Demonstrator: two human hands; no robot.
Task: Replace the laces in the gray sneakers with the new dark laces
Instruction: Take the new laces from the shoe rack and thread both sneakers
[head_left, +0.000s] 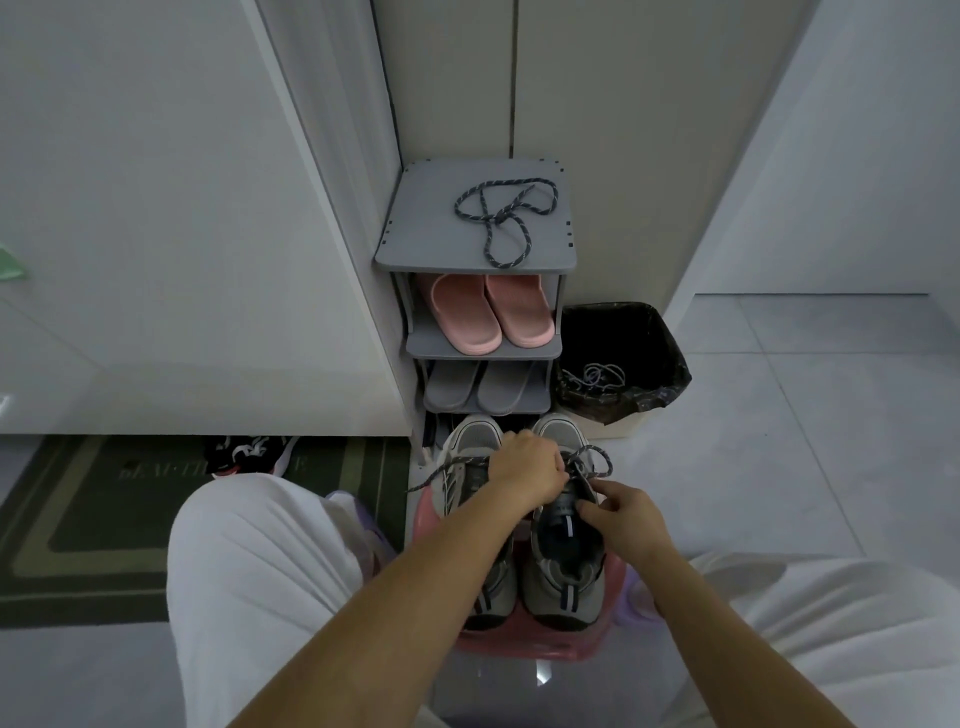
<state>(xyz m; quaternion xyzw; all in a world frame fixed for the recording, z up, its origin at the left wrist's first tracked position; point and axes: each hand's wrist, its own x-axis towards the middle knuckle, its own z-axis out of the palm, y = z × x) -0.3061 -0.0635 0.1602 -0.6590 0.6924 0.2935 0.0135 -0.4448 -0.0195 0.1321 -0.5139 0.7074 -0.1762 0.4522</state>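
1. Two sneakers, the left sneaker (470, 441) and the right sneaker (563, 561), sit on a pink stool (524, 649) at lower centre.
2. The left hand (530, 467) grips the dark lace (597, 460), hiding the right sneaker's eyelets.
3. The right hand (618, 512) pinches the right sneaker's tongue.
4. A spare lace (506, 218) lies looped on the rack (415, 249) top, with pink slippers (488, 312) and gray slippers (483, 387) on the shelves below.
5. The bin (670, 358) to the right holds pale laces (597, 375).
6. A mat (78, 519) lies at lower left.

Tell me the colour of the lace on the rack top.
Lace: dark navy with pale flecks; head view.
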